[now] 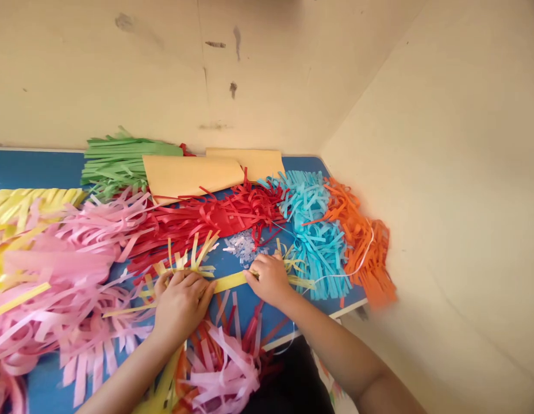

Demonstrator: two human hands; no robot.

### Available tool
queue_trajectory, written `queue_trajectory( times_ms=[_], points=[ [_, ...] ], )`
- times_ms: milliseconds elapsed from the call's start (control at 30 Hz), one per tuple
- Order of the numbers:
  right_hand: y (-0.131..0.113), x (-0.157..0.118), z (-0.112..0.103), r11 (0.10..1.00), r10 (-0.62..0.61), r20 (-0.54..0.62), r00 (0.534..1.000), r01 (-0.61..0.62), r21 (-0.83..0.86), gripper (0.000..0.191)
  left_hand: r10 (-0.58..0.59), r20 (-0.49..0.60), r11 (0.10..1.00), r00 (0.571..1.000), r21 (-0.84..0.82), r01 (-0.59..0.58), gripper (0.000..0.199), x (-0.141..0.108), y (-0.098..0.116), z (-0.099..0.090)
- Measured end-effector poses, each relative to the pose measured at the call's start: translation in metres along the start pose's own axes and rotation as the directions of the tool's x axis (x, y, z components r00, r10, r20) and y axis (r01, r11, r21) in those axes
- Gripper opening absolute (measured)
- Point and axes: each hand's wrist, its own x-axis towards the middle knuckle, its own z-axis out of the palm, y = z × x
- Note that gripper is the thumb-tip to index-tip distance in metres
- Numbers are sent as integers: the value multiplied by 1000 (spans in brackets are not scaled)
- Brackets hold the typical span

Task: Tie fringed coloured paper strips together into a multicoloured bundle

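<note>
Between my two hands stretches a yellow fringed paper strip [230,282], its uncut middle band lying over the blue table. My left hand [183,298] is closed on its left part, with cut yellow fringe spreading out above the fingers. My right hand [269,279] grips the other part, thumb and fingers pinched together, and more yellow fringe shows beyond it. Just past the strip lies a small heap of pale clear bits [245,246]. Pink fringed paper [227,368] bunches below my hands near the table's front edge, mixed with orange and red strips.
Pink fringe [85,247] covers the left side, with yellow fringe [34,201] behind. Green fringe [120,161] and folded tan paper [189,175] lie by the wall. Red [215,215], blue [314,230] and orange fringe [365,247] reach the right edge. White string [367,253] crosses the orange.
</note>
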Motion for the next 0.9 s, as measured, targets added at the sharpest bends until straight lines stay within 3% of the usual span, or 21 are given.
queue_trajectory(
  times_ms=[167, 267, 333, 433, 500, 733, 900],
  points=[
    [3, 1, 5, 1000, 10, -45, 999, -9, 9, 28, -5, 1, 999, 1000, 43, 5, 36, 3, 2, 3],
    [3, -4, 1, 1000, 27, -156, 987, -26, 7, 17, -16, -25, 994, 1000, 112, 19, 27, 1, 3, 2],
    [1, -10, -3, 999, -49, -226, 973, 46, -21, 8, 35, -50, 989, 998, 147, -28, 16, 0, 3, 0],
    [-1, -17, -7, 957, -292, -157, 944, 288, -45, 9, 169, -35, 976, 985, 145, -162, 22, 0, 6, -5],
    [0, -16, -6, 925, -379, -91, 921, 375, -53, 10, 229, -23, 964, 973, 145, -223, 23, 0, 10, -8],
    [-9, 0, -9, 961, -269, -19, 963, 268, -64, 14, 254, -37, 952, 966, 185, -244, 20, 0, 17, -9],
    [-17, -10, -6, 913, -390, -18, 921, 384, -136, 9, 260, -29, 954, 965, 165, -252, 28, -16, 6, 0]
  ],
)
